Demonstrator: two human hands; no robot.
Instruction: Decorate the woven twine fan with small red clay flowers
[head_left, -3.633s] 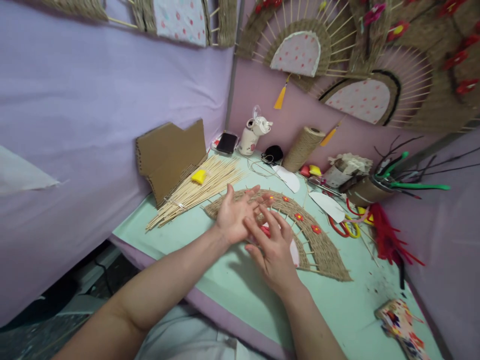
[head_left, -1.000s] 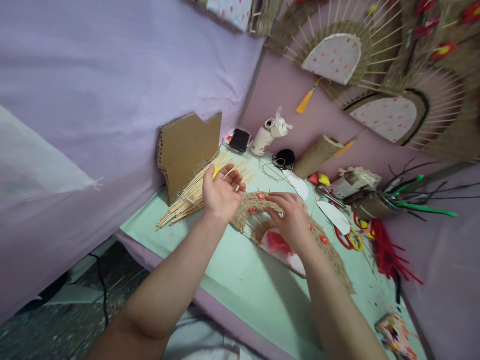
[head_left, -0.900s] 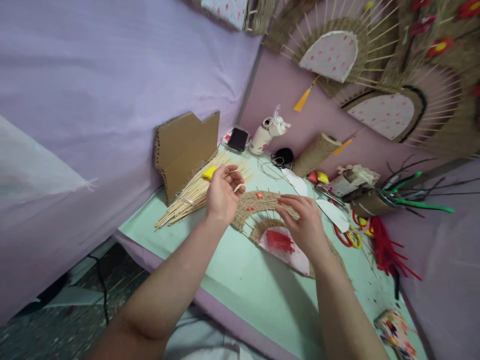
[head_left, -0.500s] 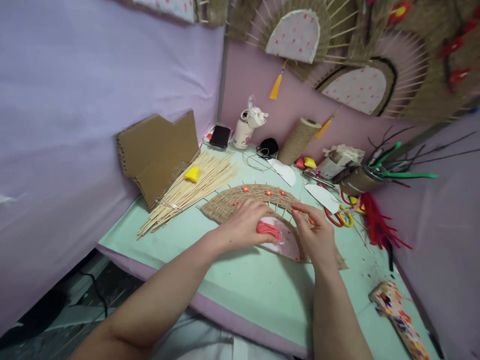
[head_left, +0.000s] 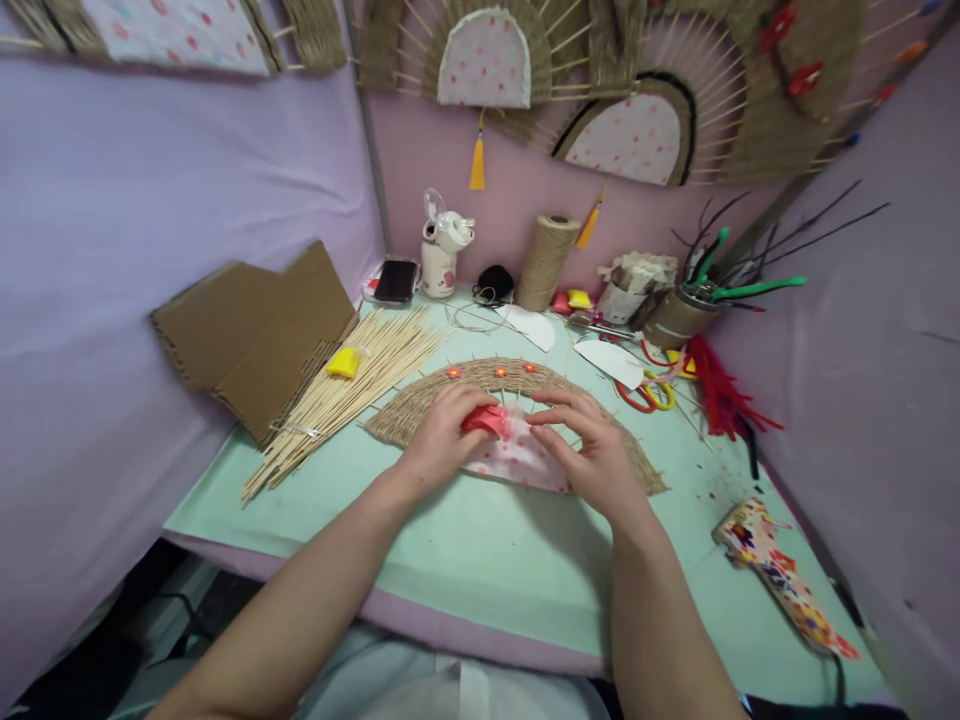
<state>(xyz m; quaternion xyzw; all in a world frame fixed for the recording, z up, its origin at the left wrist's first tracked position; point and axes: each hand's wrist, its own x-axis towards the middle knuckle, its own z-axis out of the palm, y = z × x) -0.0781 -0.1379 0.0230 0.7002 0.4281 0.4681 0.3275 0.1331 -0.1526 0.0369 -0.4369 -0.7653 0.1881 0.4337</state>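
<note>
A half-round fan [head_left: 397, 410] of twine woven over thin sticks lies on the table, with small red flowers [head_left: 500, 372] along its upper band and a white, pink-spotted panel [head_left: 525, 465] at its lower middle. Over that panel, my left hand [head_left: 442, 435] is closed around a packet of red modelling clay [head_left: 487, 421] in clear plastic. The fingertips of my right hand [head_left: 589, 445] are pinched together at the clear right end of the packet. My hands cover parts of the fan's band.
A bundle of thin sticks [head_left: 360, 390] bears a yellow packet [head_left: 343, 362], beside folded cardboard [head_left: 255, 330]. Behind stand a twine spool [head_left: 547, 262] and a can [head_left: 671, 318] with pliers. To the right lie scissors [head_left: 658, 390], red pipe cleaners [head_left: 720, 390] and a patterned glue gun [head_left: 780, 570].
My right hand has come from the fan's right band to the clear end of the packet. My left hand still holds the packet. The view has turned to the right.
</note>
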